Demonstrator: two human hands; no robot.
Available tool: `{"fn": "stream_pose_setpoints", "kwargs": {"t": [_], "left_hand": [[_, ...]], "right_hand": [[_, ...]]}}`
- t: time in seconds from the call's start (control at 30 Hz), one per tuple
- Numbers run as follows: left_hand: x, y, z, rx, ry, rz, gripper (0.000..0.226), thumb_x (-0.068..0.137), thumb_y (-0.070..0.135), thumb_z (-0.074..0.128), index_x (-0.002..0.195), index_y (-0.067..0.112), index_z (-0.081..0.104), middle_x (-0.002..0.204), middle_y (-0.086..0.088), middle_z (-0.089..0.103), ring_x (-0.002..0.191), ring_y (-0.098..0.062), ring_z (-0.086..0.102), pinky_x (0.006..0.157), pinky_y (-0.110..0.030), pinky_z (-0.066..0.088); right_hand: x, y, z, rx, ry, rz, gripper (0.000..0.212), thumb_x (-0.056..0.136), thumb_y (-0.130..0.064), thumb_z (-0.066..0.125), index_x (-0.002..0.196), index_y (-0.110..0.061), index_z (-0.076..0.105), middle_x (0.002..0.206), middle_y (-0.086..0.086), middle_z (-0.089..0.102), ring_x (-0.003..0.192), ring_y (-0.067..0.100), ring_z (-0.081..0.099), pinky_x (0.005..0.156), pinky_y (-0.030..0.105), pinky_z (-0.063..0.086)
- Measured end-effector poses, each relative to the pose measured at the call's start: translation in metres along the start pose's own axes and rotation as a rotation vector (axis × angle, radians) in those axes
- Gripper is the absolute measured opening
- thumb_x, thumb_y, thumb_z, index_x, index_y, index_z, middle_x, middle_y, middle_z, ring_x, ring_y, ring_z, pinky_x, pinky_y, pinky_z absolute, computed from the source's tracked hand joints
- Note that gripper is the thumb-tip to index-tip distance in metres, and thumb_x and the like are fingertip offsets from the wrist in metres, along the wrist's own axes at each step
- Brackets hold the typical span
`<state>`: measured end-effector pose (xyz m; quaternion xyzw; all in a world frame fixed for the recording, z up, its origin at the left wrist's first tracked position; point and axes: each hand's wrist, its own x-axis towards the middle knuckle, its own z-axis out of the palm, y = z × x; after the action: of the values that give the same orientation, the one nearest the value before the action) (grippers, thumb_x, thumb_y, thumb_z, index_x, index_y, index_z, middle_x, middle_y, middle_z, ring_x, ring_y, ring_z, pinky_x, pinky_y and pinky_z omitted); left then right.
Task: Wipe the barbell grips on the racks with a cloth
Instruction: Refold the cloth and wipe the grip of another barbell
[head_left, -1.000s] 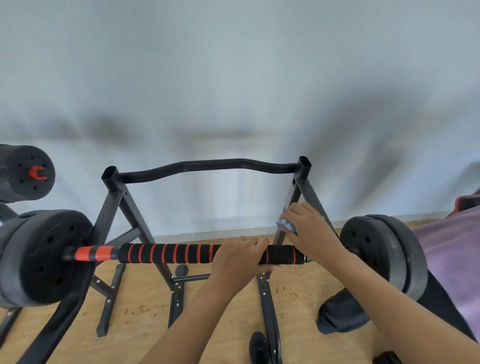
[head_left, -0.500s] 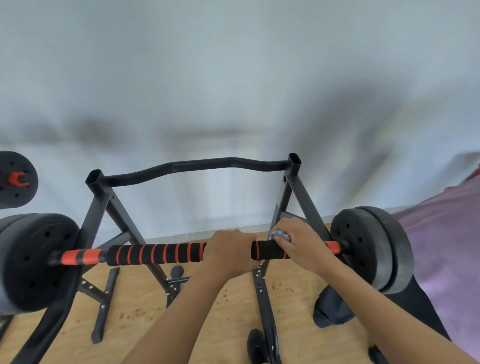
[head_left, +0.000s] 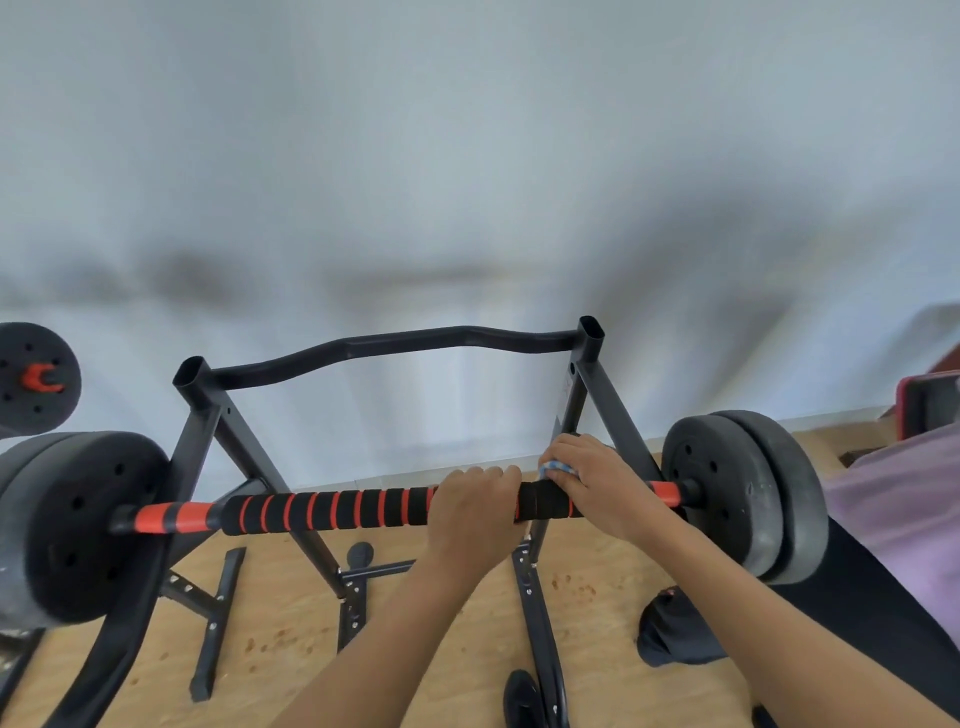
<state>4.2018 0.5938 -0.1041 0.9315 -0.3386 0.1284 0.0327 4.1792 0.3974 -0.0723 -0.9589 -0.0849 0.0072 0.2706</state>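
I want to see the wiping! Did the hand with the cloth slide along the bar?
Yes. The right hand slid left, away from the right plate; an orange band now shows between them.

A pale, bare wall (head_left: 467, 156) fills the back of the room, meeting a light wooden floor (head_left: 270, 623) along a thin white baseboard (head_left: 415, 470). The boards are dotted with small reddish-brown specks. Over on the right lies purple fabric (head_left: 904, 519), with a black mat (head_left: 872, 603) just beside it. A dark crumpled bundle (head_left: 670, 634) sits on the floor at the mat's edge. Further back on that side is a black object with a red rim (head_left: 930, 405). At the far left hangs a separate black weight plate (head_left: 36, 376) with an orange collar.
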Motion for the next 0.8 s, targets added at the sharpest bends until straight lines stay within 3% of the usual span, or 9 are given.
{"fn": "stream_pose_setpoints", "kwargs": {"t": [0.17, 0.27, 0.43, 0.53, 0.63, 0.7, 0.8], "left_hand": [[0.016, -0.004, -0.01, -0.028, -0.159, -0.083, 0.027, 0.095, 0.052, 0.055, 0.089, 0.026, 0.056, 0.074, 0.009, 0.057, 0.064, -0.015, 0.054, 0.062, -0.029, 0.04], [0.025, -0.009, -0.018, -0.094, -0.301, -0.08, 0.029, 0.092, 0.052, 0.06, 0.095, 0.024, 0.063, 0.074, 0.008, 0.058, 0.071, -0.017, 0.065, 0.068, -0.03, 0.052], [0.049, -0.026, -0.028, -0.346, -0.604, -0.114, 0.042, 0.081, 0.063, 0.073, 0.099, 0.029, 0.059, 0.079, 0.007, 0.065, 0.074, -0.013, 0.066, 0.076, -0.032, 0.058], [0.04, -0.03, -0.022, -0.254, -0.368, 0.023, 0.038, 0.084, 0.064, 0.069, 0.094, 0.029, 0.057, 0.077, 0.01, 0.062, 0.071, -0.011, 0.064, 0.073, -0.031, 0.057], [0.021, -0.015, -0.001, 0.021, -0.055, 0.088, 0.035, 0.079, 0.049, 0.079, 0.082, 0.022, 0.057, 0.064, 0.007, 0.056, 0.054, -0.015, 0.056, 0.052, -0.031, 0.049], [0.02, -0.007, 0.006, 0.028, -0.054, 0.001, 0.031, 0.079, 0.043, 0.08, 0.079, 0.021, 0.057, 0.061, 0.006, 0.054, 0.051, -0.015, 0.054, 0.05, -0.03, 0.048], [0.032, -0.009, -0.004, -0.003, -0.182, -0.071, 0.024, 0.094, 0.048, 0.062, 0.096, 0.024, 0.061, 0.078, 0.006, 0.063, 0.071, -0.017, 0.067, 0.069, -0.032, 0.056]], "right_hand": [[0.004, 0.002, 0.004, 0.0, 0.018, 0.028, 0.011, 0.101, -0.019, 0.06, 0.102, -0.029, 0.065, 0.1, -0.021, 0.056, 0.1, 0.008, 0.053, 0.095, 0.032, 0.051], [0.005, 0.003, 0.005, 0.018, 0.043, 0.026, 0.016, 0.1, -0.015, 0.06, 0.1, -0.031, 0.063, 0.098, -0.024, 0.054, 0.1, 0.008, 0.052, 0.093, 0.033, 0.051], [0.006, 0.001, 0.002, 0.045, 0.047, 0.007, 0.021, 0.101, -0.009, 0.057, 0.098, -0.03, 0.061, 0.099, -0.026, 0.053, 0.102, 0.01, 0.049, 0.093, 0.036, 0.049], [0.008, 0.002, 0.002, 0.041, 0.06, -0.001, 0.019, 0.102, -0.011, 0.057, 0.101, -0.03, 0.063, 0.101, -0.024, 0.055, 0.1, 0.008, 0.048, 0.091, 0.037, 0.048], [0.014, 0.0, 0.002, 0.02, 0.06, 0.003, 0.014, 0.102, -0.015, 0.055, 0.103, -0.026, 0.064, 0.104, -0.016, 0.059, 0.099, 0.012, 0.05, 0.09, 0.038, 0.049], [0.018, -0.002, 0.004, 0.003, 0.049, 0.013, 0.014, 0.101, -0.015, 0.055, 0.101, -0.028, 0.062, 0.106, -0.013, 0.061, 0.098, 0.013, 0.05, 0.09, 0.039, 0.049], [0.021, -0.001, 0.004, -0.002, 0.049, 0.033, 0.016, 0.1, -0.014, 0.057, 0.1, -0.029, 0.061, 0.107, -0.013, 0.06, 0.098, 0.013, 0.051, 0.091, 0.036, 0.051]]}}
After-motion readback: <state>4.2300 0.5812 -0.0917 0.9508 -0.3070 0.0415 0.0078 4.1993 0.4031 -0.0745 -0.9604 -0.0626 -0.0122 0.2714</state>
